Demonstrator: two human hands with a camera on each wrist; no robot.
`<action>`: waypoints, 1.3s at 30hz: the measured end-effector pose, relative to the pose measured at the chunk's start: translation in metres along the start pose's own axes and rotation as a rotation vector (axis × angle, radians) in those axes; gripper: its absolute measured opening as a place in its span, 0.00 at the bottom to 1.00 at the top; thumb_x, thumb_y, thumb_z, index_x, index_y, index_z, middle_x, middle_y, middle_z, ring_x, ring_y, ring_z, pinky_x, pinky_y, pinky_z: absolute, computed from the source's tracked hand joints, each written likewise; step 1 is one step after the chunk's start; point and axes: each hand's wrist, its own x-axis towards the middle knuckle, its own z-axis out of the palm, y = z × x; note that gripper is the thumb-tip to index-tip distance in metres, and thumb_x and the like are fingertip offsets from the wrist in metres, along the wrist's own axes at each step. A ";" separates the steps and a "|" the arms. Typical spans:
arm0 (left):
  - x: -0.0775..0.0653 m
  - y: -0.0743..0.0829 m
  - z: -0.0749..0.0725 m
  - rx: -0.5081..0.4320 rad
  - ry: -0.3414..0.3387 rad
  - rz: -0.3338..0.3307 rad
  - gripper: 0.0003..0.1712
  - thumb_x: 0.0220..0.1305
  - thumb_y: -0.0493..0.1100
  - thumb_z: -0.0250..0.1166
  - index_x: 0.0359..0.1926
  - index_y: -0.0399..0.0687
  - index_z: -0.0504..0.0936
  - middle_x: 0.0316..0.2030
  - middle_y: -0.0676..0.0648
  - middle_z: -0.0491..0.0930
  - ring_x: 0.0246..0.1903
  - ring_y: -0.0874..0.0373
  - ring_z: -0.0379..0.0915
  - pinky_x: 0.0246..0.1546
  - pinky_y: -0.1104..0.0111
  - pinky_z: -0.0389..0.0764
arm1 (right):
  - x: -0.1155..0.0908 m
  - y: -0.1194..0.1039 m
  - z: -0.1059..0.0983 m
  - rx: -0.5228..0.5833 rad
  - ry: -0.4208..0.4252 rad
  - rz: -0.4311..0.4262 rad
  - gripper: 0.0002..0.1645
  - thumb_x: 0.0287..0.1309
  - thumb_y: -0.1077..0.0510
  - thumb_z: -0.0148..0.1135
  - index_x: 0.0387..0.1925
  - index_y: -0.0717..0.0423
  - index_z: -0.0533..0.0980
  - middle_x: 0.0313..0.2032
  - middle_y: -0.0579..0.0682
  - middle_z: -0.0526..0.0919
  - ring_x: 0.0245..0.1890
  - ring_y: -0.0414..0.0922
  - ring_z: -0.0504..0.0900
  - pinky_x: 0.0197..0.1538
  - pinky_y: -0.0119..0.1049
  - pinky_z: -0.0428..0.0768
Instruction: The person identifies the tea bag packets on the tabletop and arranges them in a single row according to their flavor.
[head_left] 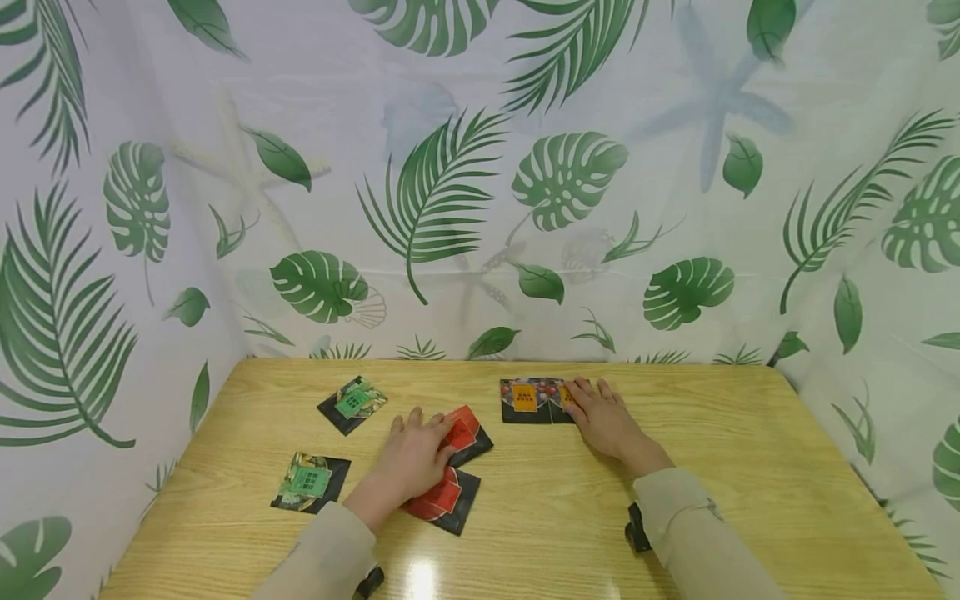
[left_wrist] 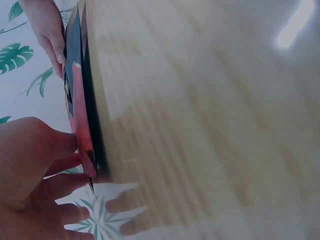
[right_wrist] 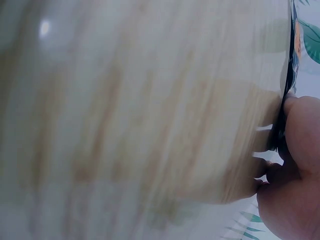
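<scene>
My left hand [head_left: 410, 458] lies over two packets with red labels, its fingers extended and touching the upper red packet [head_left: 471, 446]. The lower red packet [head_left: 456, 508] is partly covered by that hand. In the left wrist view, the thumb and fingertips meet the edge of a red packet [left_wrist: 81, 120]. Farther back, my right hand [head_left: 606, 421] rests with outstretched fingers on an orange-labelled packet [head_left: 564, 400], hiding its right part. Another orange-labelled packet [head_left: 525, 402] lies flush against its left side. The right wrist view has the hand [right_wrist: 300, 155] at a packet's dark edge.
Two green-labelled packets lie apart on the left of the wooden table [head_left: 555, 517]: one farther back [head_left: 352, 404], one nearer [head_left: 311, 482]. A leaf-patterned cloth [head_left: 465, 192] stands behind the table and along both sides.
</scene>
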 end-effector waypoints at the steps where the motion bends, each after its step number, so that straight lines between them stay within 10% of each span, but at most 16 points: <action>1: 0.000 -0.001 0.000 0.000 -0.002 0.004 0.28 0.77 0.47 0.64 0.73 0.44 0.76 0.71 0.38 0.76 0.74 0.28 0.63 0.72 0.32 0.65 | 0.000 0.000 0.000 -0.002 0.002 0.000 0.34 0.86 0.50 0.41 0.82 0.62 0.58 0.80 0.69 0.56 0.79 0.77 0.46 0.77 0.76 0.49; 9: 0.004 -0.004 -0.001 0.067 0.074 -0.012 0.28 0.77 0.51 0.63 0.71 0.42 0.77 0.67 0.39 0.80 0.70 0.30 0.70 0.69 0.33 0.70 | 0.001 0.000 0.000 -0.003 0.005 -0.003 0.34 0.86 0.50 0.41 0.82 0.62 0.57 0.80 0.69 0.56 0.79 0.77 0.47 0.77 0.76 0.48; 18: 0.006 -0.003 -0.001 0.078 -0.110 -0.066 0.37 0.81 0.60 0.54 0.81 0.46 0.65 0.79 0.41 0.65 0.79 0.30 0.54 0.76 0.32 0.58 | -0.001 0.002 0.001 0.008 0.002 0.002 0.34 0.86 0.49 0.41 0.82 0.62 0.57 0.80 0.69 0.56 0.80 0.77 0.46 0.78 0.75 0.47; 39: 0.033 -0.006 0.002 0.047 -0.155 -0.085 0.36 0.83 0.58 0.50 0.84 0.52 0.59 0.83 0.43 0.57 0.82 0.31 0.46 0.78 0.31 0.49 | -0.002 -0.002 -0.002 0.015 -0.003 0.005 0.33 0.86 0.50 0.41 0.82 0.62 0.57 0.80 0.69 0.56 0.80 0.77 0.46 0.78 0.74 0.47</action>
